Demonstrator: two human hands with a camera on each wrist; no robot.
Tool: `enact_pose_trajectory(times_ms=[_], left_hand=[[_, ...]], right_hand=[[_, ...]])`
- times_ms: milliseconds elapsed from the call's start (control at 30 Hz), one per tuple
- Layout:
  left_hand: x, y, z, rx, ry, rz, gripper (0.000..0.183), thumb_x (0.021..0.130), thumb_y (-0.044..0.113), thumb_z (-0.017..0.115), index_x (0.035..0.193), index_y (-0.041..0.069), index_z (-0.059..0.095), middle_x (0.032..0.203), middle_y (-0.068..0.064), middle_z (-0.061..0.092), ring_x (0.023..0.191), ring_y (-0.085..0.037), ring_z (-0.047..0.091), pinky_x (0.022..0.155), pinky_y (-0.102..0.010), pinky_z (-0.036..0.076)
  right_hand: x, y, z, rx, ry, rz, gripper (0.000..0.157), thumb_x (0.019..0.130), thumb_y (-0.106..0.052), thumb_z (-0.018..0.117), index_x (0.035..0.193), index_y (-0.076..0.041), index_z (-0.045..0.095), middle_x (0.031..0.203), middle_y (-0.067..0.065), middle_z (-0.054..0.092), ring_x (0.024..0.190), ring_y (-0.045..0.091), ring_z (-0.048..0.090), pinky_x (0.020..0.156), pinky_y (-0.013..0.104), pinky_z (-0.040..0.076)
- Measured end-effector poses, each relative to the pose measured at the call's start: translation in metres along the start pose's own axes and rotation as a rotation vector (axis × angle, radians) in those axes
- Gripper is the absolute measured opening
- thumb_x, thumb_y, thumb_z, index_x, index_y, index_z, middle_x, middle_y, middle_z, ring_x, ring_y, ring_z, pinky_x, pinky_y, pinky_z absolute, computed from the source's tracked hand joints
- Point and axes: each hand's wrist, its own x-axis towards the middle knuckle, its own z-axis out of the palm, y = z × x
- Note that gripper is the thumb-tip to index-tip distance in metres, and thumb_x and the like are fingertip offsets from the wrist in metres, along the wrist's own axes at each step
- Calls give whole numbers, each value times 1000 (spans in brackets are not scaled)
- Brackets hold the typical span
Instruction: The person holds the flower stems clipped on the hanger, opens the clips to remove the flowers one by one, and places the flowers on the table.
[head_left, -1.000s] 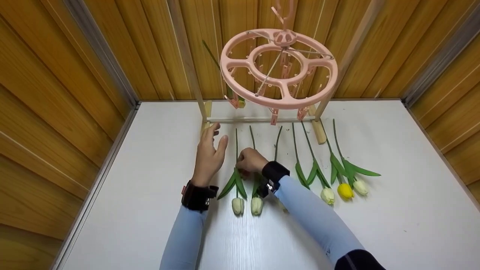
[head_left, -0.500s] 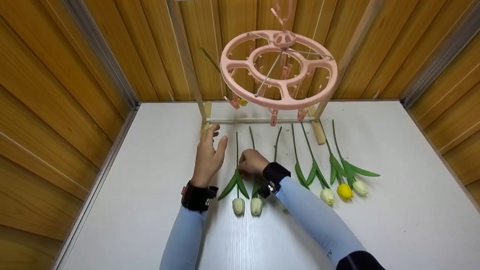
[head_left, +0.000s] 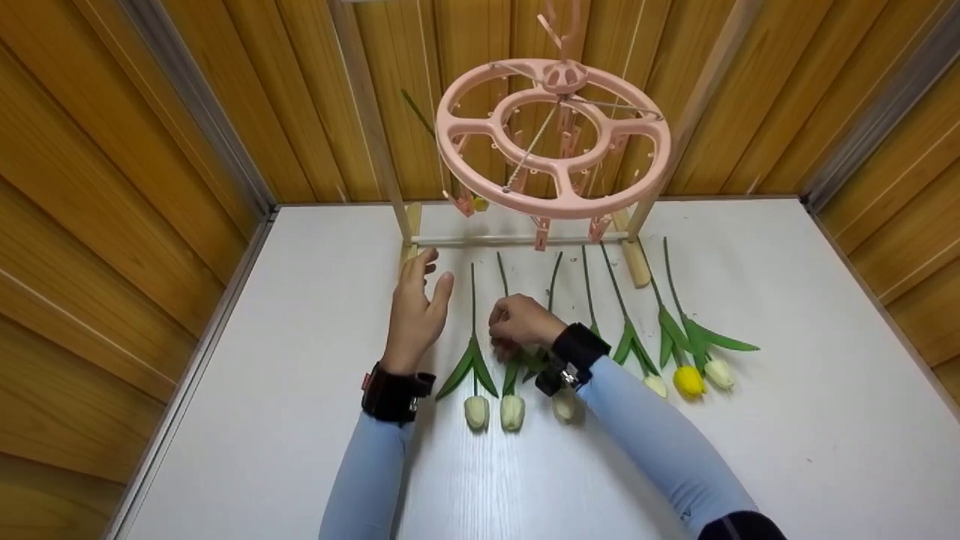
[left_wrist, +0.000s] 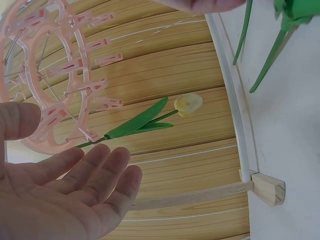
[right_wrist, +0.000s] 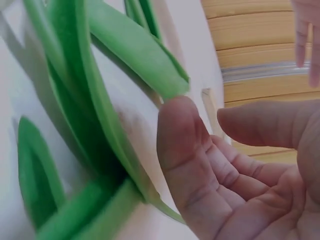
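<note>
Several tulips with white heads and green leaves lie in a row on the white table. My right hand (head_left: pixel 525 322) is over the stem of the second tulip (head_left: pixel 512 412), just right of the leftmost tulip (head_left: pixel 476 412). In the right wrist view, its thumb and forefinger stand apart with nothing between them, close to green leaves (right_wrist: pixel 90 100). My left hand (head_left: pixel 416 315) is held left of the row, palm turned inward, fingers extended and holding nothing. In the left wrist view a pale yellow tulip (left_wrist: pixel 187 104) hangs by its stem from the pink clip hanger (left_wrist: pixel 35 75).
The round hanger with its clips (head_left: pixel 541 234) hangs over the back of the table (head_left: pixel 225 420) from a wooden frame (head_left: pixel 637 262). Farther right lie more tulips, including a yellow tulip (head_left: pixel 689 381). Wood-panelled walls (head_left: pixel 112 262) enclose the table on three sides.
My right hand has let go of the leftmost tulip and moved right, over the second one. The leftmost tulip shifted slightly and lies still. My left hand has stayed in place.
</note>
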Motion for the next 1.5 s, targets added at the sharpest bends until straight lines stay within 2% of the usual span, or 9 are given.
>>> enact_pose_trajectory(times_ms=[133, 333, 433, 600, 700, 867, 1033, 1300, 1500], left_hand=[[-1, 0, -1, 1, 0, -20, 44, 104, 11, 58, 144, -6, 51, 140, -25, 56, 127, -40, 56, 107, -57, 44], [-1, 1, -1, 3, -5, -34, 44, 104, 11, 58, 145, -5, 51, 141, -25, 56, 127, -41, 56, 107, -55, 44], [0, 2, -1, 3, -10, -26, 44, 105, 13, 57, 145, -4, 51, 141, -25, 56, 127, -40, 56, 107, -53, 45], [1, 5, -2, -5, -10, 2, 45, 105, 14, 56, 145, -6, 50, 141, -25, 55, 127, -40, 55, 106, -54, 45], [2, 6, -2, -12, -7, 9, 45, 105, 14, 55, 145, -7, 50, 141, -25, 55, 128, -40, 55, 106, -57, 44], [4, 8, 0, -23, -8, 8, 45, 106, 13, 55, 146, -6, 49, 142, -25, 55, 129, -38, 55, 106, -56, 45], [8, 14, 1, -34, -12, 13, 46, 105, 10, 56, 146, -7, 48, 142, -25, 55, 129, -39, 56, 105, -53, 47], [21, 28, -2, -64, -9, 23, 51, 104, 11, 58, 149, -6, 45, 143, -22, 56, 131, -36, 55, 105, -52, 46], [39, 35, -3, -92, 17, 29, 54, 103, 9, 58, 152, -6, 41, 150, -22, 50, 134, -32, 53, 108, -48, 46]], right_hand=[[-7, 0, -8, 47, -17, -26, 11, 96, -3, 61, 102, 5, 68, 88, 15, 74, 63, 13, 68, 65, 33, 61], [-21, -1, -23, 76, -45, -100, 16, 100, -6, 60, 108, 6, 67, 95, 19, 74, 72, 22, 70, 76, 51, 61], [-31, -3, -32, 72, -27, -166, 16, 101, -8, 60, 108, 5, 66, 97, 22, 73, 79, 32, 71, 76, 49, 60], [-46, -11, -47, 79, 70, -279, 18, 102, -12, 63, 109, 4, 67, 96, 20, 71, 85, 40, 69, 74, 38, 58], [-54, -18, -56, 101, 142, -326, 18, 102, -12, 63, 110, 4, 68, 102, 17, 71, 87, 33, 70, 76, 36, 59], [-66, -27, -66, 164, 264, -385, 19, 102, -7, 62, 114, 6, 67, 112, 20, 68, 85, 19, 71, 77, 33, 59], [-75, -28, -70, 238, 351, -419, 22, 101, -2, 61, 120, 9, 64, 120, 22, 64, 83, 15, 72, 75, 27, 58], [-86, -27, -71, 394, 471, -493, 23, 100, 4, 58, 121, 11, 63, 116, 7, 68, 81, 17, 71, 72, 28, 58], [-93, -29, -77, 428, 536, -533, 22, 99, 6, 58, 120, 9, 64, 112, 7, 66, 81, 19, 70, 69, 28, 59]])
